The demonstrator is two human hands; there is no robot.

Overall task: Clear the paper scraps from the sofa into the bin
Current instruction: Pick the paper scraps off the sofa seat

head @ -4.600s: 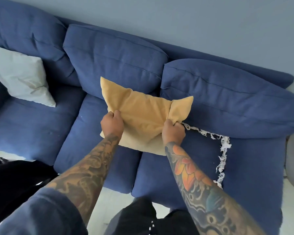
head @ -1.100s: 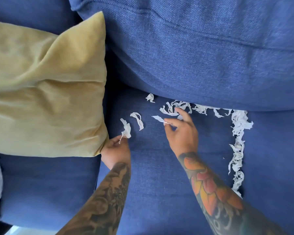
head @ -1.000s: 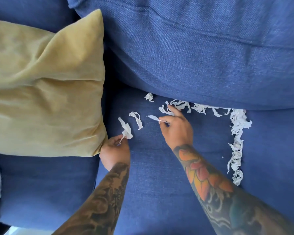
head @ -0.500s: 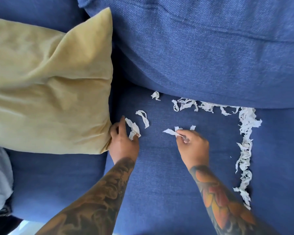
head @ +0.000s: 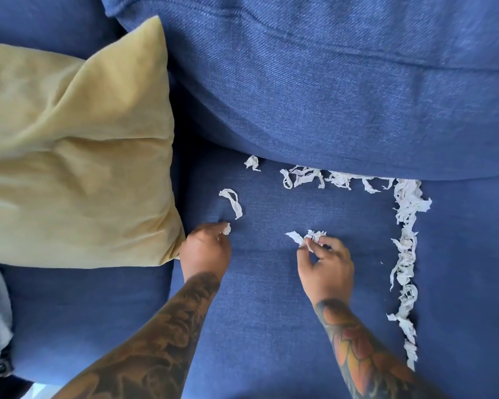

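Hands work low over the blue sofa seat [head: 271, 326], both forearms reaching in from the bottom edge, tattooed and bare. Left hand [head: 206, 250] lies knuckles up just beside the corner of the yellow cushion [head: 75, 156]; its fingers are curled under, and its grip pinches a small white scrap [head: 227, 228] that shows at the fingertips. Right hand [head: 326, 266] is set apart to the right, wrist bent, fingers curled; thumb and fingertips pinch a crumpled bunch of scraps [head: 307, 237] that sticks out toward the left.

Loose scraps remain on the seat. One curled strip [head: 233, 202] lies just above the left hand. One small piece [head: 252, 162] sits near the foot of the back cushion [head: 343, 82]. A row of scraps [head: 329, 177] runs along that cushion's lower edge, and a longer line of scraps [head: 406, 260] runs down the seat on the right, well apart from the right hand.
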